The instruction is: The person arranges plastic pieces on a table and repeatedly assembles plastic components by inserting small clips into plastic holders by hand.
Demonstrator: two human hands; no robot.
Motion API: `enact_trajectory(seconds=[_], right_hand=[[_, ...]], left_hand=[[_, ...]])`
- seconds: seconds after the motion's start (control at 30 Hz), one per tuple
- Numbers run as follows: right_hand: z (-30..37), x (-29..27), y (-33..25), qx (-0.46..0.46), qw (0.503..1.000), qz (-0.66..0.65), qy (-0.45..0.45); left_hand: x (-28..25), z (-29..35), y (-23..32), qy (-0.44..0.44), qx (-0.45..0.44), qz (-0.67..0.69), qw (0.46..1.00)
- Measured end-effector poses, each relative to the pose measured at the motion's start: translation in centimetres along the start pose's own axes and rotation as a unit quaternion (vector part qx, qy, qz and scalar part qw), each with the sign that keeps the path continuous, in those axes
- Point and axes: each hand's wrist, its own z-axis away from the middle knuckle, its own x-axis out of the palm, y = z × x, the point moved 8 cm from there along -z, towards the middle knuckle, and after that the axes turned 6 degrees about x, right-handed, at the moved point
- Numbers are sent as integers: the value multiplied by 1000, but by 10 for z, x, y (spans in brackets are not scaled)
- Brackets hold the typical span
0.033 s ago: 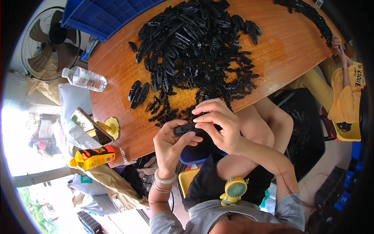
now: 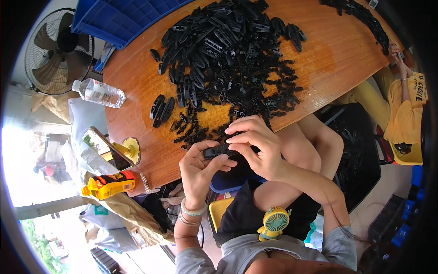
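Observation:
My left hand (image 2: 197, 171) is closed on an oblong black plastic part (image 2: 212, 151), held between thumb and fingers just off the table's near edge. At the right end of that part, the thumb and fingertips of my right hand (image 2: 258, 146) come together in a pinch. Whether a small piece sits between them is hidden. Beyond my hands lies a spread of small black toothed strips (image 2: 255, 86). Behind the strips rises a heap of long black plastic shells (image 2: 214, 32). Several similar shells (image 2: 162, 110) lie side by side left of the strips.
On the wooden table (image 2: 319, 86) are a clear water bottle (image 2: 101, 93), a phone (image 2: 106, 147) on a yellow stand (image 2: 132, 148) and an orange drink bottle (image 2: 109, 184). A blue crate (image 2: 123, 20) and a fan (image 2: 59, 50) stand far left. Another person (image 2: 406, 109) sits at right.

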Motion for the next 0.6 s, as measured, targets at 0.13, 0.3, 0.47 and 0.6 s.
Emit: enact_trajectory(seconds=[0.13, 0.3, 0.47, 0.6], right_hand=[[2, 0, 1, -5, 1000, 26, -14], [6, 13, 23, 169, 980, -56, -91], [17, 17, 37, 271, 945, -108, -146], [19, 15, 30, 233, 950, -59, -199]], left_hand=[[-1, 0, 2, 14, 2, 22, 1000], [-7, -1, 3, 23, 38, -6, 999], [-6, 4, 2, 2, 31, -46, 998], [-6, 9, -1, -55, 34, -47, 997]])
